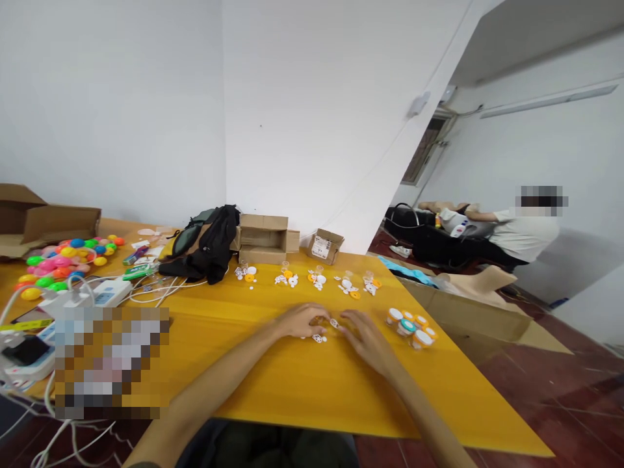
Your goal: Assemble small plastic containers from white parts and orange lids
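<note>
Left hand (303,320) is curled well in, fingers bent toward the thumb, but motion blur means I can't tell if it's actually gripping anything. Right hand (368,338) is more loosely bent, fingertips right by a spotted white disc (334,323) sitting between the two hands; can't tell whether either one's pinching it. Another spotted white piece (316,338) lies on the yellow table (273,390) just below the left fingers, with a tiny white bit (324,339) beside it.

Counts: I get six lidded jars (406,326) bunched off the right hand: two white lids, one teal, three orange. Five little piles of parts (286,279) run along the back, too small to count piece by piece. Behind them, two cardboard boxes (263,252) and one backpack (214,244).
</note>
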Available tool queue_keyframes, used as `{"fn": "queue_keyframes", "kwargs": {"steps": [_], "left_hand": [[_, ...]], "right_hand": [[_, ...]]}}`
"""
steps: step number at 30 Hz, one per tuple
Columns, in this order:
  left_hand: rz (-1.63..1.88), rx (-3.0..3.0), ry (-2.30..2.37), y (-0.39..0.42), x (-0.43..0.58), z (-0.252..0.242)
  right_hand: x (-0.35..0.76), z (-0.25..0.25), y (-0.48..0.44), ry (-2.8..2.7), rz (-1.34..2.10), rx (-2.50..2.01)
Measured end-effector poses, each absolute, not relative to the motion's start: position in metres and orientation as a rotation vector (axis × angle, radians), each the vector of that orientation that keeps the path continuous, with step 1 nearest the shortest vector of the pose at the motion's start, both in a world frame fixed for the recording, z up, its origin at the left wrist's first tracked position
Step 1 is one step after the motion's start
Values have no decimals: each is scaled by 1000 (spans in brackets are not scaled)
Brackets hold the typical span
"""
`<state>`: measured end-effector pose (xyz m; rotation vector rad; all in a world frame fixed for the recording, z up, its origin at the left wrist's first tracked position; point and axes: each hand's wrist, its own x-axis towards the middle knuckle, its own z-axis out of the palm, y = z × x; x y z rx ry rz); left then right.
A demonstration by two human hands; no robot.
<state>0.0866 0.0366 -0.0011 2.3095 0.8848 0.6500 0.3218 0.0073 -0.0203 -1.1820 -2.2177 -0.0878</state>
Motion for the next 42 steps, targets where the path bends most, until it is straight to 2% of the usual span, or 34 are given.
{"fn": "queue_keyframes", "kwargs": {"steps": [3, 10, 18, 28, 42], "left_hand": [[641, 2388, 892, 35, 73, -2], [666, 2367, 1006, 33, 40, -3], [746, 2285, 1058, 27, 20, 0], [767, 2276, 1052, 28, 6, -1], [795, 2240, 981, 28, 9, -1]], "right_hand": [[302, -32, 1, -2238, 55, -1120], [290, -33, 3, -2251, 126, -1048], [302, -38, -10, -2095, -81, -1246], [302, -40, -31, -2245, -253, -1272], [283, -34, -35, -2426, -187, -1302]]}}
